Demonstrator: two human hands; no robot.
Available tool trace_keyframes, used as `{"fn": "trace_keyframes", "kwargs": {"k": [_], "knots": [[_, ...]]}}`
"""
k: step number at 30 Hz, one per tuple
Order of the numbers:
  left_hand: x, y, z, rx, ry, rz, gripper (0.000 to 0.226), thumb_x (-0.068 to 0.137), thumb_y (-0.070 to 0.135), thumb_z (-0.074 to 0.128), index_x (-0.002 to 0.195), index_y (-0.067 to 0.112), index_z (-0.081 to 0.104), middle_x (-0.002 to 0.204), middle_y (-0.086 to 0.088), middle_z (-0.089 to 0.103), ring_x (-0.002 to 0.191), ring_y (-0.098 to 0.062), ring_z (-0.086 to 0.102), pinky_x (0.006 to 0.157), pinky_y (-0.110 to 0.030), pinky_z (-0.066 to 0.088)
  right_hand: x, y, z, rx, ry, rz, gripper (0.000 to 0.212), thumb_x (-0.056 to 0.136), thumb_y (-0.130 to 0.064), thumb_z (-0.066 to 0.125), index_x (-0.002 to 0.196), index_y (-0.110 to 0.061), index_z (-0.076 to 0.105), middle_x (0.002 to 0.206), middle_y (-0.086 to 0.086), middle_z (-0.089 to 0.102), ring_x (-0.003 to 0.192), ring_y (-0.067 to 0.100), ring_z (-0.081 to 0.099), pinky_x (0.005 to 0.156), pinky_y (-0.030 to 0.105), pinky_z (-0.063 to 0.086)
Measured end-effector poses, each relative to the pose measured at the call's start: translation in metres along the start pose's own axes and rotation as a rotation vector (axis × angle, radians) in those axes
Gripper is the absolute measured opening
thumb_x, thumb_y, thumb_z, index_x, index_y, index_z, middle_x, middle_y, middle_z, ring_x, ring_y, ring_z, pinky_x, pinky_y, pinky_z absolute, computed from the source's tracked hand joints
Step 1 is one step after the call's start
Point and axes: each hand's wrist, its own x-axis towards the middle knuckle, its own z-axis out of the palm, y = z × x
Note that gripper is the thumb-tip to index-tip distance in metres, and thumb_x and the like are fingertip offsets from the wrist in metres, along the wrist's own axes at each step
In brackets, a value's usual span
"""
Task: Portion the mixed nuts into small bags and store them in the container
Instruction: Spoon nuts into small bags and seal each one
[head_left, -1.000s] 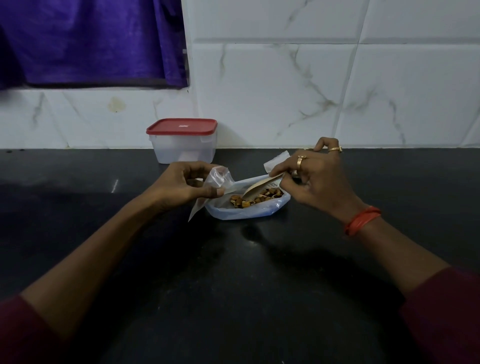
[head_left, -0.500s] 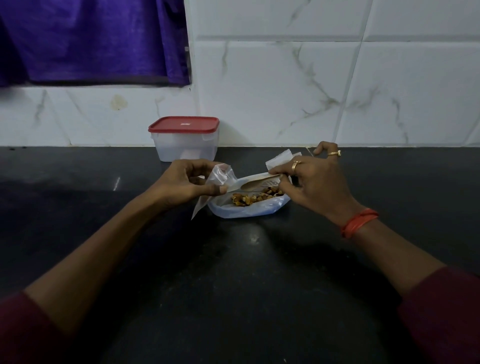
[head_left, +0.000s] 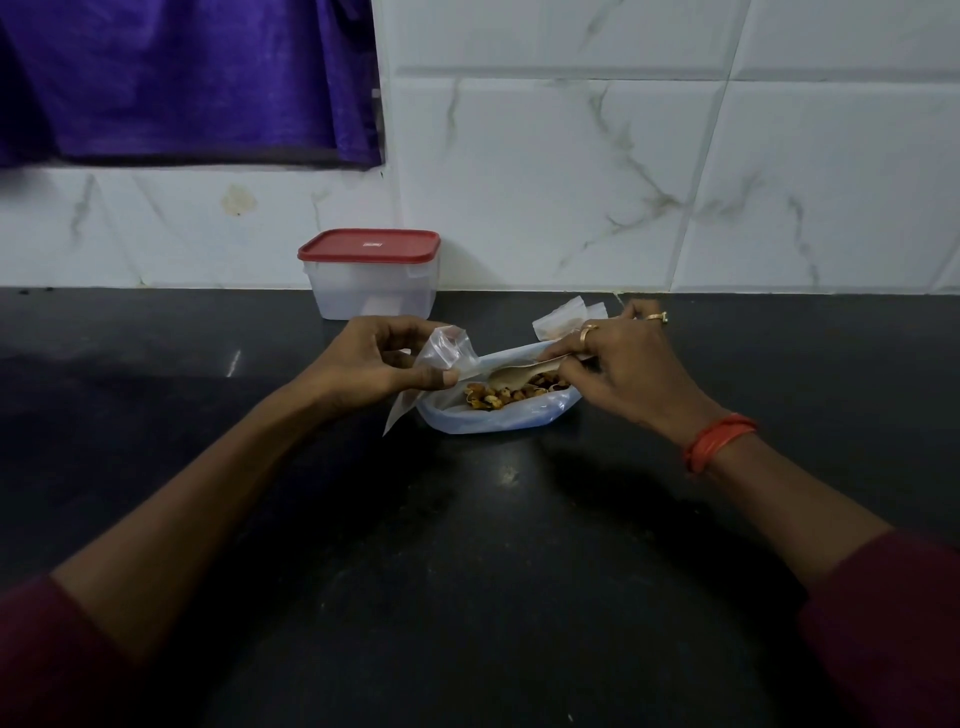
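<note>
A large clear bag (head_left: 498, 418) lies open on the black counter, with mixed nuts (head_left: 511, 395) inside. My left hand (head_left: 379, 364) pinches a small clear bag (head_left: 449, 349) at the large bag's left end. My right hand (head_left: 618, 364) holds a pale wooden spoon (head_left: 514, 373) by its handle, the bowl just above the nuts. A translucent container (head_left: 371, 286) with a red lid stands shut against the wall, behind my left hand.
More small clear bags (head_left: 563, 321) lie behind my right hand near the wall. The dark counter (head_left: 467, 571) stretches toward me. White tiled wall (head_left: 675, 182) at the back, a purple cloth (head_left: 182, 78) hanging at upper left.
The spoon's bowl has swung left and levelled out above the nuts, toward the small bag. My left hand stays in place with the small bag.
</note>
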Motion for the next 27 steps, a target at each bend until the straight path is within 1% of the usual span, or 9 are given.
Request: {"fn": "trace_keyframes", "kwargs": {"k": [5, 8, 10, 12, 15, 19, 22, 25, 27], "knots": [[-0.001, 0.002, 0.001, -0.003, 0.004, 0.009, 0.038, 0.077, 0.015, 0.077, 0.110, 0.031, 0.067, 0.115, 0.010, 0.070, 0.106, -0.010, 0.066, 0.084, -0.020, 0.053, 0.001, -0.003, 0.004, 0.077, -0.110, 0.041, 0.039, 0.087, -0.039, 0.045, 0.108, -0.031, 0.077, 0.082, -0.003, 0.076, 0.068, -0.003, 0.039, 0.082, 0.026, 0.017], [-0.002, 0.003, 0.001, -0.010, 0.000, 0.012, 0.037, 0.077, 0.014, 0.077, 0.108, 0.032, 0.067, 0.113, 0.012, 0.069, 0.102, -0.004, 0.065, 0.077, -0.013, 0.053, 0.002, -0.002, 0.002, 0.098, -0.094, 0.052, 0.035, 0.085, -0.035, 0.049, 0.104, -0.032, 0.078, 0.081, -0.004, 0.076, 0.066, -0.008, 0.040, 0.082, 0.025, 0.018], [-0.002, 0.003, 0.002, -0.012, -0.004, 0.016, 0.038, 0.078, 0.013, 0.077, 0.109, 0.032, 0.067, 0.112, 0.013, 0.069, 0.099, 0.000, 0.066, 0.076, -0.010, 0.052, 0.001, -0.006, 0.001, 0.103, -0.117, 0.064, 0.036, 0.085, -0.035, 0.047, 0.104, -0.033, 0.078, 0.079, -0.003, 0.076, 0.066, -0.006, 0.041, 0.083, 0.024, 0.018], [-0.002, 0.002, 0.003, -0.014, -0.004, 0.017, 0.040, 0.077, 0.013, 0.078, 0.112, 0.029, 0.068, 0.113, 0.010, 0.070, 0.101, -0.003, 0.066, 0.079, -0.013, 0.053, 0.001, -0.013, 0.002, 0.121, -0.154, 0.075, 0.040, 0.085, -0.039, 0.044, 0.105, -0.033, 0.078, 0.080, -0.002, 0.076, 0.069, 0.000, 0.046, 0.087, 0.027, 0.023], [-0.001, 0.000, 0.002, -0.015, -0.001, 0.018, 0.041, 0.076, 0.014, 0.079, 0.113, 0.029, 0.069, 0.113, 0.009, 0.071, 0.104, -0.005, 0.066, 0.082, -0.014, 0.052, 0.002, -0.020, 0.005, 0.170, -0.203, 0.105, 0.054, 0.079, -0.052, 0.035, 0.103, -0.032, 0.079, 0.082, -0.002, 0.077, 0.082, 0.015, 0.065, 0.096, 0.042, 0.041], [-0.001, 0.000, 0.003, -0.010, -0.003, 0.029, 0.042, 0.074, 0.016, 0.080, 0.113, 0.030, 0.069, 0.113, 0.007, 0.072, 0.103, -0.008, 0.067, 0.083, -0.015, 0.053, 0.004, -0.017, 0.012, 0.206, -0.193, 0.239, 0.060, 0.076, -0.055, 0.033, 0.083, -0.018, 0.080, 0.077, 0.007, 0.075, 0.080, 0.022, 0.068, 0.089, 0.045, 0.050], [-0.002, 0.001, 0.003, 0.000, -0.013, 0.036, 0.043, 0.072, 0.018, 0.080, 0.111, 0.030, 0.068, 0.116, 0.007, 0.070, 0.105, -0.008, 0.066, 0.086, -0.018, 0.054, 0.002, -0.020, 0.015, 0.224, -0.205, 0.271, 0.046, 0.079, -0.052, 0.040, 0.074, -0.026, 0.078, 0.070, 0.002, 0.072, 0.075, 0.018, 0.065, 0.088, 0.042, 0.047], [-0.003, 0.002, 0.004, -0.001, -0.022, 0.035, 0.048, 0.065, 0.027, 0.079, 0.111, 0.031, 0.067, 0.117, 0.008, 0.070, 0.106, -0.006, 0.065, 0.087, -0.019, 0.054, 0.004, -0.022, 0.015, 0.217, -0.258, 0.311, 0.035, 0.089, -0.038, 0.056, 0.067, -0.017, 0.073, 0.062, 0.000, 0.066, 0.070, 0.017, 0.061, 0.073, 0.036, 0.044], [-0.003, 0.002, 0.004, -0.001, -0.017, 0.034, 0.051, 0.064, 0.029, 0.078, 0.113, 0.029, 0.067, 0.116, 0.008, 0.070, 0.105, -0.005, 0.065, 0.087, -0.020, 0.054, 0.005, -0.024, 0.013, 0.214, -0.289, 0.342, 0.033, 0.091, -0.031, 0.058, 0.070, -0.010, 0.073, 0.066, 0.006, 0.067, 0.071, 0.020, 0.062, 0.068, 0.038, 0.049]]}}
